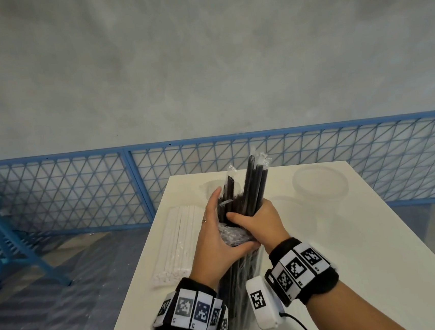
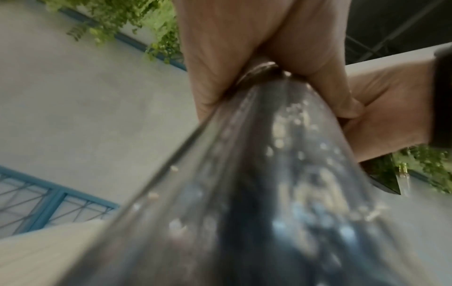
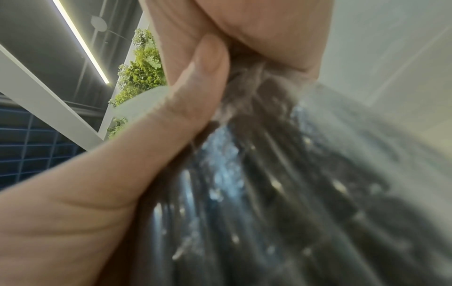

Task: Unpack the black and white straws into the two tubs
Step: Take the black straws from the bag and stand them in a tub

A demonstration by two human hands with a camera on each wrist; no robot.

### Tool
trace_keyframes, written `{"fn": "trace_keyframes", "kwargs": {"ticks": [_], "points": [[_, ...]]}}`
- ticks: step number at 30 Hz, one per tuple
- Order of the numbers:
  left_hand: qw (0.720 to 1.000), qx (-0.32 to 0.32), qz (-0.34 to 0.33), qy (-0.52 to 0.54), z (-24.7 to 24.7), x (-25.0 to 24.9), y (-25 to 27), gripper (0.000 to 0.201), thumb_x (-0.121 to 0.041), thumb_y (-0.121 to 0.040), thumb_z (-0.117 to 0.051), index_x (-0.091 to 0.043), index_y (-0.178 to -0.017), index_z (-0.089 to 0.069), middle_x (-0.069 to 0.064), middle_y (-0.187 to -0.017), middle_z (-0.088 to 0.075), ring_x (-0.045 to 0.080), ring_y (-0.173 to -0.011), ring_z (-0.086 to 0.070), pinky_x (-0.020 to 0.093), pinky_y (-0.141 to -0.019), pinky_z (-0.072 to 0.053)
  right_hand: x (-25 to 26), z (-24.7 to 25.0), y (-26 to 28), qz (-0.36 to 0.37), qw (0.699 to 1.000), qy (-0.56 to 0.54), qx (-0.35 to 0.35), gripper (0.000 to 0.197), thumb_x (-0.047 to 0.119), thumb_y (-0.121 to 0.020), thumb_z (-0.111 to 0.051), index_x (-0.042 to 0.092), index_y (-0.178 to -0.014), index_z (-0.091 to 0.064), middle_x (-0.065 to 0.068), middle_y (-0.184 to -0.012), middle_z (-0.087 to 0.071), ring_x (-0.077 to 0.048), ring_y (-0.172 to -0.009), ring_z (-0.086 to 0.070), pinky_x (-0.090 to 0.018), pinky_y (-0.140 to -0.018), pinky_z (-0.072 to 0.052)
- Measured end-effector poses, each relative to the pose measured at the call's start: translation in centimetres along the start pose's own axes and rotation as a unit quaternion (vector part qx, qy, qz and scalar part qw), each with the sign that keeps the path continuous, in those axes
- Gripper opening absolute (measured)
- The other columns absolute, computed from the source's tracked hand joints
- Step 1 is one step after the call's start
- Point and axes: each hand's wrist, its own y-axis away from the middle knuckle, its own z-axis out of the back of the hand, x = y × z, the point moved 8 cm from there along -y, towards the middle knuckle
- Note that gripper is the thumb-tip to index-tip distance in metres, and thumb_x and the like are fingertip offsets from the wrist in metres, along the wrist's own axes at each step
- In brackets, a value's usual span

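Note:
An upright clear bag of black straws [image 1: 238, 277] stands over the white table [image 1: 351, 245], held between both hands. My left hand [image 1: 217, 228] wraps the bag near its open top, thumb across the front. My right hand [image 1: 253, 220] grips a bunch of black straws [image 1: 253, 185] that stick up out of the bag. The left wrist view shows the blurred bag [image 2: 269, 174] running up into my palm. In the right wrist view my fingers [image 3: 195, 87] close round the straws [image 3: 293, 193]. A pack of white straws [image 1: 176, 243] lies flat to the left. One clear tub [image 1: 319, 181] sits back right; a second clear tub [image 1: 210, 186] is partly hidden behind my hands.
The table's left edge runs close beside the white straw pack. A blue mesh fence [image 1: 236, 149] stands behind the table before a grey wall. A blue plastic crate [image 1: 3, 238] sits on the floor at the left.

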Motion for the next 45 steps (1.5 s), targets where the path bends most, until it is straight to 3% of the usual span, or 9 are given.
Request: {"fn": "trace_keyframes", "kwargs": {"ticks": [4, 9, 15, 24, 29, 34, 39, 42, 45], "points": [[0.999, -0.007, -0.010, -0.033, 0.4, -0.3, -0.2, 0.093, -0.025, -0.058, -0.088, -0.042, -0.133, -0.036, -0.021, -0.122, -0.058, -0.006, -0.115, -0.054, 0.013, -0.095, -0.044, 0.3, 0.1, 0.2, 0.007, 0.999, -0.033, -0.006, 0.048, 0.035, -0.054, -0.077, 0.012, -0.096, -0.069, -0.006, -0.090, -0.074, -0.019, -0.086, -0.070, -0.045, -0.084, -0.056], [0.997, -0.019, 0.003, -0.068, 0.7, 0.7, 0.1, 0.082, -0.030, -0.061, -0.086, -0.034, -0.130, -0.044, -0.019, -0.125, -0.055, -0.008, -0.117, -0.048, 0.010, -0.096, -0.038, 2.5, 1.7, -0.3, 0.033, 0.994, -0.101, -0.031, 0.027, 0.009, -0.073, -0.075, 0.005, -0.099, -0.067, -0.011, -0.093, -0.072, -0.020, -0.088, -0.069, -0.037, -0.084, -0.055], [0.997, 0.002, 0.002, -0.081, 0.6, 0.5, -0.1, 0.101, -0.033, -0.061, -0.085, -0.047, -0.140, -0.023, -0.019, -0.129, -0.045, -0.014, -0.121, -0.038, 0.001, -0.095, -0.031, 3.0, 1.0, 0.0, 0.028, 0.986, -0.160, 0.046, 0.029, 0.006, -0.079, -0.069, 0.004, -0.107, -0.065, -0.014, -0.102, -0.071, -0.019, -0.094, -0.068, -0.022, -0.078, -0.055], [0.992, 0.086, 0.002, -0.097, -0.2, 0.3, -1.5, 0.113, -0.034, -0.055, -0.088, -0.049, -0.142, -0.017, -0.007, -0.141, -0.033, 0.000, -0.130, -0.033, 0.000, -0.095, -0.028, 2.9, 0.4, 0.1, 0.036, 0.987, -0.155, 0.022, 0.031, 0.012, -0.074, -0.075, 0.003, -0.102, -0.065, -0.015, -0.097, -0.070, -0.025, -0.094, -0.068, -0.040, -0.087, -0.054], [0.986, 0.087, 0.008, -0.141, 0.3, 0.8, -1.7, 0.092, -0.033, -0.054, -0.088, -0.049, -0.126, -0.033, -0.010, -0.127, -0.043, -0.001, -0.116, -0.041, 0.002, -0.094, -0.034, 4.2, 1.9, -0.7, 0.052, 0.984, -0.168, -0.038, 0.024, 0.007, -0.074, -0.073, -0.002, -0.095, -0.065, -0.008, -0.084, -0.068, -0.019, -0.080, -0.066, -0.036, -0.078, -0.055], [0.991, 0.055, 0.013, -0.125, 0.6, 1.2, -1.4, 0.076, -0.031, -0.057, -0.087, -0.044, -0.117, -0.043, -0.008, -0.119, -0.051, -0.007, -0.109, -0.046, -0.007, -0.082, -0.031, 5.2, 4.1, -1.9, 0.050, 0.969, -0.225, -0.088, 0.037, 0.008, -0.073, -0.074, -0.003, -0.106, -0.061, -0.013, -0.097, -0.067, -0.019, -0.087, -0.066, -0.030, -0.077, -0.054], [0.990, 0.038, 0.014, -0.134, 0.1, 1.3, -1.3, 0.076, -0.029, -0.057, -0.086, -0.027, -0.124, -0.050, -0.007, -0.117, -0.054, 0.003, -0.108, -0.049, -0.001, -0.085, -0.034, 2.2, 1.3, 0.0, 0.033, 0.990, -0.105, -0.084, 0.050, 0.017, -0.064, -0.083, 0.010, -0.106, -0.057, -0.006, -0.100, -0.069, -0.018, -0.092, -0.066, -0.032, -0.082, -0.054], [0.990, 0.042, 0.020, -0.134, -0.2, 1.4, -1.2, 0.075, -0.027, -0.057, -0.085, -0.024, -0.124, -0.050, -0.005, -0.116, -0.054, 0.002, -0.105, -0.051, -0.004, -0.083, -0.034, 1.0, 0.9, 0.4, 0.017, 0.990, -0.062, -0.127, 0.038, 0.018, -0.064, -0.081, 0.014, -0.097, -0.062, -0.004, -0.091, -0.070, -0.019, -0.086, -0.067, -0.035, -0.080, -0.056], [0.988, 0.042, 0.031, -0.144, 0.3, 2.0, -1.2, 0.077, -0.024, -0.057, -0.087, -0.023, -0.124, -0.050, -0.006, -0.116, -0.052, -0.001, -0.102, -0.049, -0.006, -0.081, -0.032, 0.8, 1.3, -0.3, -0.024, 0.981, -0.142, -0.134, 0.027, 0.012, -0.065, -0.078, 0.011, -0.089, -0.065, -0.007, -0.084, -0.070, -0.023, -0.081, -0.068, -0.041, -0.079, -0.057]]}}
